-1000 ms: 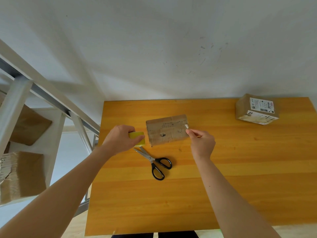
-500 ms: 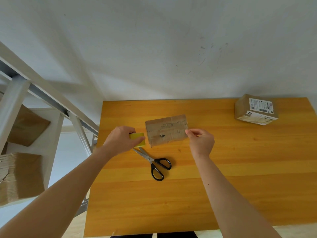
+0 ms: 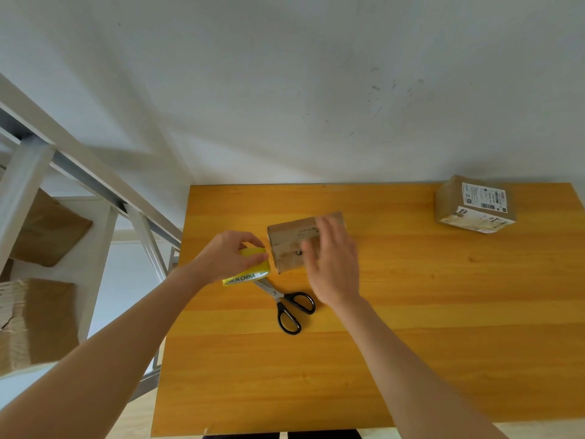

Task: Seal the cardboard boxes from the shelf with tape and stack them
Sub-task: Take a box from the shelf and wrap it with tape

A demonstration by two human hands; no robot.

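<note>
A small brown cardboard box [image 3: 289,242] lies on the orange wooden table [image 3: 411,312]. My left hand [image 3: 226,258] grips a yellow tape roll [image 3: 250,274] just left of the box. My right hand [image 3: 332,258], blurred, lies with straight fingers flat over the box's right half and hides it. Black-handled scissors [image 3: 286,307] lie shut on the table, just in front of the box and the roll. A second box [image 3: 474,204] with white labels sits at the table's far right corner.
A white metal shelf [image 3: 25,172] stands left of the table, holding brown cardboard [image 3: 34,318] on its levels. A white wall rises behind the table.
My right hand let go of the tape end at the box's right edge and moved left, flat over the box top. My left hand still holds the roll, tilted a little.
</note>
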